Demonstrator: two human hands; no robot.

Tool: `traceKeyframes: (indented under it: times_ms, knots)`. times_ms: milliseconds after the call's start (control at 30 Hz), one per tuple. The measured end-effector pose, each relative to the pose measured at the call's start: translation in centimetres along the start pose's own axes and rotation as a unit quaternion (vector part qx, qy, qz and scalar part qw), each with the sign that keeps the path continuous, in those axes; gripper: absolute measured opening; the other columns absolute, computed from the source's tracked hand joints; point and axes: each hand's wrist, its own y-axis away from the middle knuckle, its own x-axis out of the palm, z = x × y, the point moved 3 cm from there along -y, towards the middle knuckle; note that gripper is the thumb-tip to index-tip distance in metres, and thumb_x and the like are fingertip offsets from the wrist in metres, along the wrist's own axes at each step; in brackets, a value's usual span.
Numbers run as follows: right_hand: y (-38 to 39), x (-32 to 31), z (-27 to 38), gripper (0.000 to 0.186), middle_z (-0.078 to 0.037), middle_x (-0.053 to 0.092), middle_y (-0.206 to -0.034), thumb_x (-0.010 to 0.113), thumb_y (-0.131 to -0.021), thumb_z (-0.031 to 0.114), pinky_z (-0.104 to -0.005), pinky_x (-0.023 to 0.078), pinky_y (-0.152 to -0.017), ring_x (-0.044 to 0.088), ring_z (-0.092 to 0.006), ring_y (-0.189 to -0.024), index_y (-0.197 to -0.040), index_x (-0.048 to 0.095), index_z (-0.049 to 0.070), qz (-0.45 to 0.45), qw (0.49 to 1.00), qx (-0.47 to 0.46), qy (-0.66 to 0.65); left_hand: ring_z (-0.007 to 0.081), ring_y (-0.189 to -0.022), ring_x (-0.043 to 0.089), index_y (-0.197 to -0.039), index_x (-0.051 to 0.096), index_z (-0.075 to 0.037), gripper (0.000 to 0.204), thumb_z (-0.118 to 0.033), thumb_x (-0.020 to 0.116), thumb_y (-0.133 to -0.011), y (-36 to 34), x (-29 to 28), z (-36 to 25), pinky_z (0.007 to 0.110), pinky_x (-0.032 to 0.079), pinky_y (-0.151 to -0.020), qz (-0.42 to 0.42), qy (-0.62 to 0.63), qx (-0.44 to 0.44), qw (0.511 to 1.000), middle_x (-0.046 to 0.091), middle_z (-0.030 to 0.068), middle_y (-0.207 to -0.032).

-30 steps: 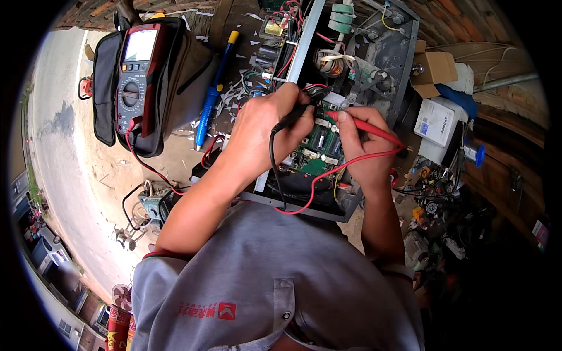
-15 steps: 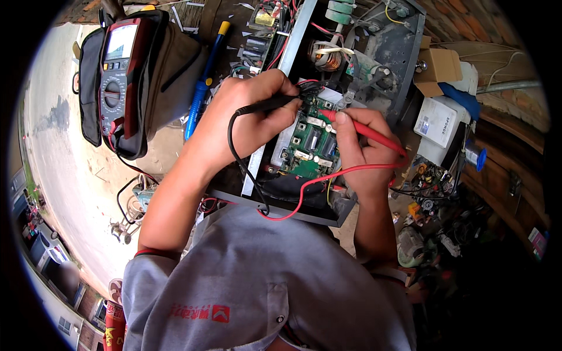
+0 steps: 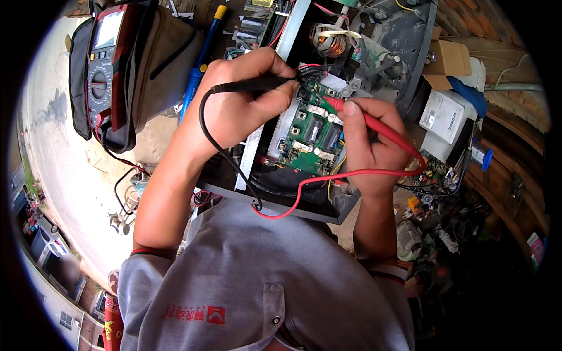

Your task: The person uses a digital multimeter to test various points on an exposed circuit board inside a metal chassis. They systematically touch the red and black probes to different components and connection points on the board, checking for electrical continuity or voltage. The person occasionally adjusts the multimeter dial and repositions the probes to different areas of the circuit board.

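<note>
My left hand [image 3: 237,102] is closed on a black multimeter probe [image 3: 246,85], held nearly level at the upper left of a green circuit board [image 3: 307,162]. Its tip is hidden near the bundled wires. From the other side, my right hand [image 3: 374,143] pinches a red probe [image 3: 383,130], whose front end points at the board's upper part; whether it touches is too small to tell. The board, with white blocks and dark components, sits in an open metal housing [image 3: 345,212]. Both leads loop over the housing's near edge. A red-and-black multimeter [image 3: 105,64] stands at the left with its screen lit.
Beside the multimeter are a tool bag [image 3: 161,76] and a blue tool with a yellow end [image 3: 202,64]. A copper-wound coil [image 3: 329,44] sits farther back in the housing. To the right are a cardboard box [image 3: 448,61], a white box [image 3: 448,120] and heaped parts [image 3: 445,219].
My view has shifted slightly, so the multimeter sits farther left. My left hand has tilted the black probe flatter. The red probe has moved slightly right and down in view, still at the board's upper part.
</note>
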Motion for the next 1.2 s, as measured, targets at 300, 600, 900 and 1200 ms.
traceKeyframes:
  times_ms: [300, 600, 900, 1200]
  knots:
    - [-0.40, 0.08, 0.08, 0.007, -0.011, 0.069, -0.078, 0.070, -0.085, 0.004, -0.0265, 0.051, -0.059, 0.065, -0.0163, -0.065, -0.091, 0.069, 0.000, 0.002, 1.000, -0.021, -0.024, 0.0049, -0.069, 0.055, -0.093, 0.067, 0.001, 0.014, -0.008, 0.072, -0.084, 0.09, -0.02, -0.04, 0.022, 0.046, -0.064, -0.019, -0.009, 0.002, 1.000, 0.064, 0.0004, -0.074]
    - [-0.19, -0.28, 0.56, 0.008, -0.011, 0.068, -0.078, 0.071, -0.083, 0.001, -0.0295, 0.048, -0.057, 0.064, -0.0219, -0.063, -0.091, 0.069, 0.000, 0.027, 0.999, -0.016, 0.013, 0.0068, -0.064, 0.059, -0.088, 0.066, 0.000, 0.012, -0.005, 0.072, -0.081, 0.23, 0.09, 0.37, 0.023, 0.047, -0.059, -0.032, 0.000, 0.015, 0.999, 0.065, 0.0037, -0.072]
    - [-0.16, -0.45, 0.54, 0.015, -0.011, 0.065, -0.072, 0.073, -0.078, 0.001, -0.0320, 0.045, -0.052, 0.059, -0.0241, -0.057, -0.092, 0.066, 0.000, 0.035, 0.999, -0.029, 0.023, 0.0110, -0.059, 0.064, -0.085, 0.066, -0.001, 0.014, -0.005, 0.074, -0.075, -0.04, -0.14, -0.05, 0.024, 0.048, -0.055, -0.028, -0.022, 0.011, 0.999, 0.067, 0.0053, -0.068]
    - [-0.56, -0.71, 0.72, 0.020, -0.012, 0.068, -0.079, 0.073, -0.076, -0.001, -0.0325, 0.046, -0.052, 0.060, -0.0239, -0.056, -0.094, 0.065, -0.002, 0.066, 0.996, -0.054, 0.013, 0.0181, -0.059, 0.067, -0.085, 0.066, -0.002, 0.015, -0.005, 0.076, -0.075, -0.19, -0.32, -0.28, 0.028, 0.052, -0.055, -0.004, -0.032, -0.001, 0.999, 0.068, 0.0084, -0.072]
